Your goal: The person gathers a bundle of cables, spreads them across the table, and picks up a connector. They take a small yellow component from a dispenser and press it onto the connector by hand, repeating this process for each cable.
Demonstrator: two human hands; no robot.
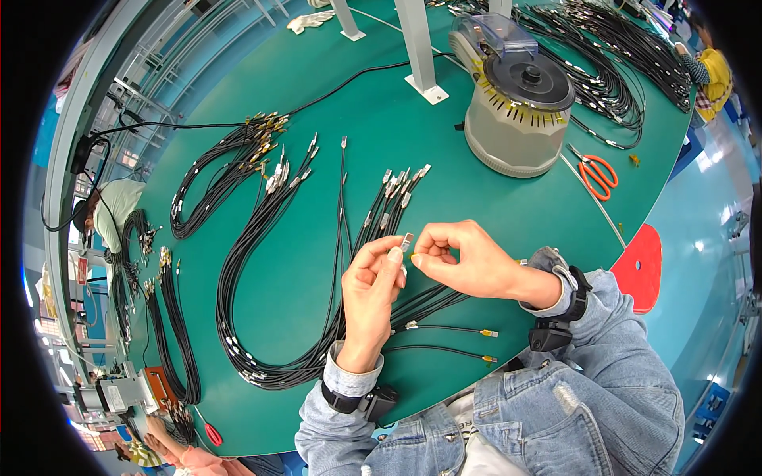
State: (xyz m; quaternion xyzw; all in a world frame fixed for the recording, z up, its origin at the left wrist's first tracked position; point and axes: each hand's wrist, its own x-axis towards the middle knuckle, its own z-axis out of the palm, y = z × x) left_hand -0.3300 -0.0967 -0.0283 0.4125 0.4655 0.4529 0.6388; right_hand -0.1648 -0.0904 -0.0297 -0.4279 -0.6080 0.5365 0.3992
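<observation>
a green worktable [317, 79] on a glossy blue floor [698, 230], grey posts [417, 44] standing on it.

A dark green tabletop [333, 95] carries bundles of thin black cables [262, 238] tipped with silver and yellow-gold metal ends. Between the two grips, the left hand [371, 297] and the right hand [468, 258], sits a small silver connector [407, 240] with a yellow tip. Beyond the right grip stands a round grey machine with a black lid [520, 111], and orange-handled scissors [597, 174] lie beside it. Both sleeves are faded blue denim [603, 381].
</observation>
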